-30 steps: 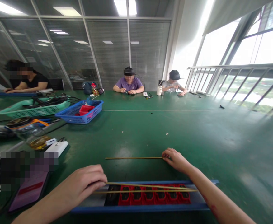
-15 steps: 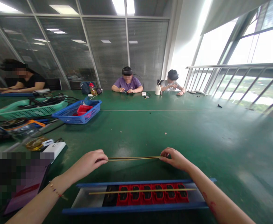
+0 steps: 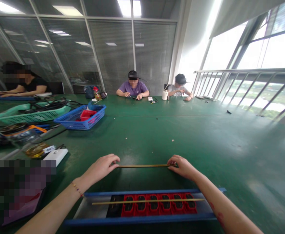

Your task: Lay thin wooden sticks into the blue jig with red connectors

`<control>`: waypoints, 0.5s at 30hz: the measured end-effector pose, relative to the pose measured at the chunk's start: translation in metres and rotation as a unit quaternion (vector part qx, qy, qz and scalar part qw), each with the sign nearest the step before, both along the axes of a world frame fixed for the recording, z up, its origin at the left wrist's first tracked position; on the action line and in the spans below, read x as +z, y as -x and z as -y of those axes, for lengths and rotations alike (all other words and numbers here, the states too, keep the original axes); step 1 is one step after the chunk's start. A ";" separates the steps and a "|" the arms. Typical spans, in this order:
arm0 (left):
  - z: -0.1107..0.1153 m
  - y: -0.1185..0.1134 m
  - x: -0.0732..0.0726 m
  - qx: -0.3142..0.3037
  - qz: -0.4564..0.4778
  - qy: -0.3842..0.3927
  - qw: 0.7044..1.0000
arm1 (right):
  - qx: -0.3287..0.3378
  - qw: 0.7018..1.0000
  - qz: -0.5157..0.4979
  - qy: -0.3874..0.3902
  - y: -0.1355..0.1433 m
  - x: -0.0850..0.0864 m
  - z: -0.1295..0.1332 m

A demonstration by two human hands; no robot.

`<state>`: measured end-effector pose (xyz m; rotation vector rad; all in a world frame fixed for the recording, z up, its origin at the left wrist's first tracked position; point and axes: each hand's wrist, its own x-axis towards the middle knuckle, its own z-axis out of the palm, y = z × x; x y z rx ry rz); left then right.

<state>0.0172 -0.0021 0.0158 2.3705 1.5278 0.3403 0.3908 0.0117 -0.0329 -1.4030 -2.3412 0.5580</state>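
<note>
Thin wooden sticks (image 3: 143,166) stretch level between my hands just above or on the green table, lying close together; I cannot count them surely. My left hand (image 3: 108,165) pinches their left end between thumb and fingers. At the right end my right hand (image 3: 178,165) grips them in the same way. Nearer to me lies a long tray (image 3: 93,213) with blue side rails, holding a row of red frames (image 3: 141,212) with black inserts and one black block (image 3: 114,211). Another thin wooden stick (image 3: 147,201) rests lengthwise over the row.
At left stand a blue basket (image 3: 76,124) with a red box and a green basket (image 3: 13,117) with cables. A purple-toned flat object (image 3: 22,208) and a white device (image 3: 59,156) lie beside my left arm. Several people sit at the far side.
The two sticks, a little apart before, now lie close together. My left hand has slid to the right along them; my right hand stays nearly in place.
</note>
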 end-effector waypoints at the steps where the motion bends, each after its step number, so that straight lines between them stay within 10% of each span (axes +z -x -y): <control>1: 0.003 -0.001 0.004 0.008 0.006 -0.005 1.000 | 0.000 1.000 -0.001 0.001 0.000 0.000 0.000; 9: 0.065 -0.009 0.050 -0.057 0.028 0.121 0.991 | 0.005 1.000 -0.005 -0.010 0.000 -0.002 0.001; 15: 0.102 -0.001 0.043 -0.039 0.020 0.131 0.990 | 0.002 1.000 -0.003 -0.006 0.001 -0.001 0.001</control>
